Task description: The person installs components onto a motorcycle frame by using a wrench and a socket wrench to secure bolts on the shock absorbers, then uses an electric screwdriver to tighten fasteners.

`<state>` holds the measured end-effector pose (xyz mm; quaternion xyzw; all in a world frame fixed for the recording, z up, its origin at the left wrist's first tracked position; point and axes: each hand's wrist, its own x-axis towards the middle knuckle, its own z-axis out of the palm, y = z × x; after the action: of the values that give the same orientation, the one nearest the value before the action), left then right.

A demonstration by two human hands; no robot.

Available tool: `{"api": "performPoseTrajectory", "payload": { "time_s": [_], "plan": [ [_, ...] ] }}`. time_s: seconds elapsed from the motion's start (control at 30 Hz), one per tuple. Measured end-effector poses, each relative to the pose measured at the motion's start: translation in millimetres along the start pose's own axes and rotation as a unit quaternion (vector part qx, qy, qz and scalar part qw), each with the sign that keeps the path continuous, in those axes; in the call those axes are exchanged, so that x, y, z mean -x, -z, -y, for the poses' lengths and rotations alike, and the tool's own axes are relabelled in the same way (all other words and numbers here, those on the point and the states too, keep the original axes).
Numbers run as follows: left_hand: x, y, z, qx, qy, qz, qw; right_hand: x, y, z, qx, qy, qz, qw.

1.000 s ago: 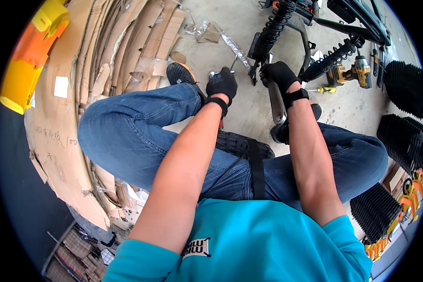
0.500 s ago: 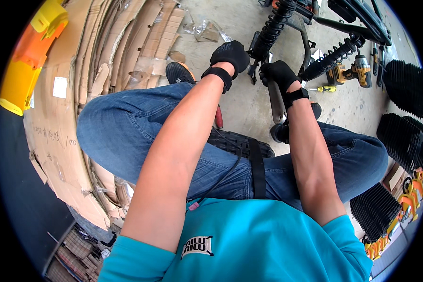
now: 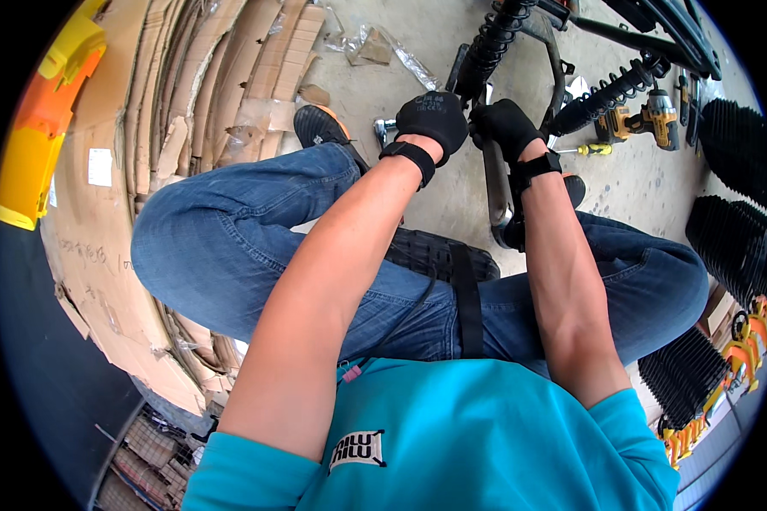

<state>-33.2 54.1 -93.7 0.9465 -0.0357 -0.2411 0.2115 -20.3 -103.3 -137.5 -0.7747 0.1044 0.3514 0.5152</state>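
My left hand (image 3: 435, 122), in a black glove, is closed beside the lower end of a black coil-spring shock absorber (image 3: 490, 47). Whatever its fingers may hold is hidden. Just to the right, my gloved right hand (image 3: 507, 129) is wrapped round a long steel wrench (image 3: 496, 187), whose near end points back toward my knees. The shock absorber leans up to a black tubular vehicle frame (image 3: 656, 51). Farther right, a second shock absorber (image 3: 609, 95) slants from that frame down to the floor. Both hands are close together, nearly touching.
Flattened cardboard (image 3: 102, 213) is stacked at left beside yellow-orange plastic panels (image 3: 47, 140). A yellow cordless drill (image 3: 656, 123) and a screwdriver (image 3: 594, 149) lie at right, near black ribbed parts (image 3: 733, 153). A black knobby tyre (image 3: 426, 251) sits between my legs; a chrome tool (image 3: 383, 129) lies near my left shoe.
My left hand has moved right and a little nearer, closer to my right hand. A chrome tool beside my left shoe has come into view, while a red handle is now hidden.
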Motion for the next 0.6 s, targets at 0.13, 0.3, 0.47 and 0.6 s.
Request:
{"api": "performPoseTrajectory", "payload": {
  "time_s": [0.13, 0.3, 0.47, 0.6],
  "plan": [
    [10, -57, 31, 0.004, -0.020, -0.060, 0.998, 7, 1, -3, -0.085, -0.045, -0.008, 0.995],
    [-37, -187, 128, 0.086, -0.028, -0.193, 0.977, -1, -7, -1, -0.103, -0.050, 0.014, 0.993],
    [-16, -157, 90, 0.000, 0.081, 0.025, 0.996, 6, 3, 3, -0.147, -0.089, -0.026, 0.985],
    [4, -173, 110, -0.032, 0.093, -0.037, 0.994, -4, -3, -1, -0.086, -0.054, -0.020, 0.995]
  ]
}}
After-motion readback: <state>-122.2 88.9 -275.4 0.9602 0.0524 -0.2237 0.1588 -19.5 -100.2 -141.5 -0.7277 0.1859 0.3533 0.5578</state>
